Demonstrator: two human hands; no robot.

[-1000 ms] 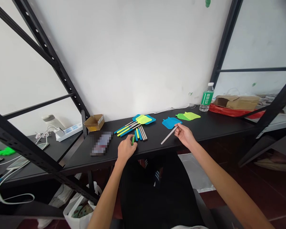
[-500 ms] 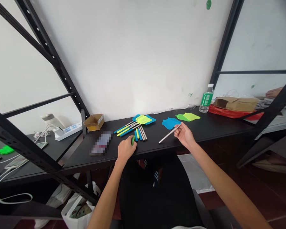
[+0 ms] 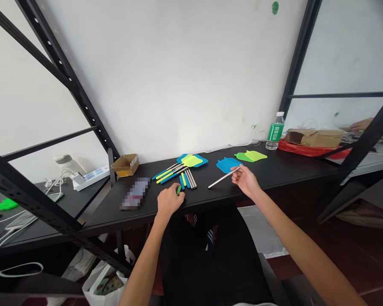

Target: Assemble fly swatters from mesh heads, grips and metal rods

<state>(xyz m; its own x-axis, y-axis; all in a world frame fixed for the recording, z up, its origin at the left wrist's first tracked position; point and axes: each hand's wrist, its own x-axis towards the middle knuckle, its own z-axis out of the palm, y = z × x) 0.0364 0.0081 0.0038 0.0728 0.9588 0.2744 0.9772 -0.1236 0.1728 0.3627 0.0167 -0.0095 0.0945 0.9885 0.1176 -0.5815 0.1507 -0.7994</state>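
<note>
The left hand [image 3: 169, 203] is clenched around a short green rod [image 3: 178, 191] at the front edge of the black desk [image 3: 274, 172]. The right hand's [image 3: 246, 180] fingers [image 3: 236, 169] pinch a steel shaft [image 3: 223, 177], which now lies flatter and points further left than before. Just beyond are loose blue and yellow handles [image 3: 183, 179] and a blue fly-swatter head [image 3: 227, 165]. Below the desk, a white plastic bag [image 3: 102, 285] holds something patterned. Farther off, a small open cardboard box [image 3: 125, 166] shows yellow inside, and a brown carton [image 3: 314, 138] sits on red plastic [image 3: 306, 149] near a co-worker's hand [image 3: 360, 124].
</note>
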